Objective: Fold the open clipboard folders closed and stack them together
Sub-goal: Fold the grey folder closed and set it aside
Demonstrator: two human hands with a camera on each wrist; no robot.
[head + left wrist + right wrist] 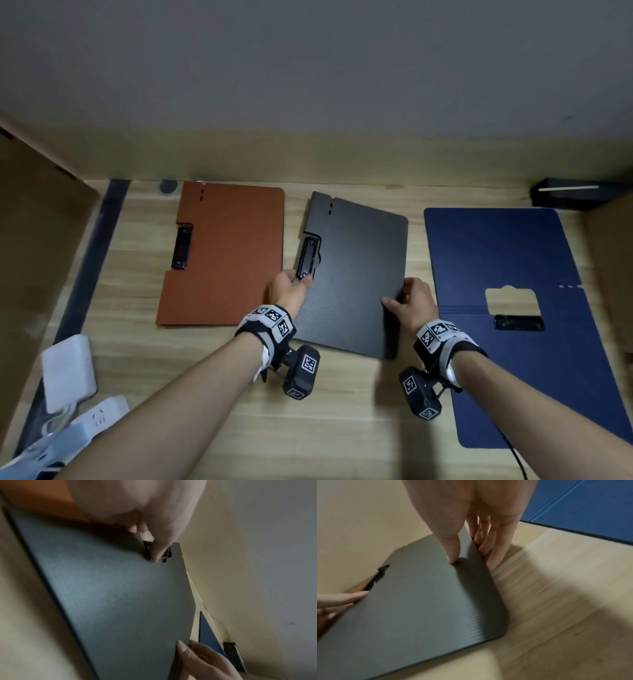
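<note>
A closed black clipboard folder [356, 274] [120, 595] [419, 601] sits tilted in the middle of the wooden desk, held slightly off it. My left hand [291, 284] [154, 550] pinches its left edge at the black clip [308, 257]. My right hand [407, 301] [471, 545] grips its right edge, thumb on top and fingers underneath. A closed brown folder [226, 253] lies flat to the left. A blue folder [513, 308] lies spread open on the right, its clip [519, 322] showing.
A white power strip [85, 421] and white adapter [66, 371] sit at the desk's [239, 394] front left. A black box [572, 193] stands at the back right. Cardboard panels flank both sides; a wall rises behind the desk.
</note>
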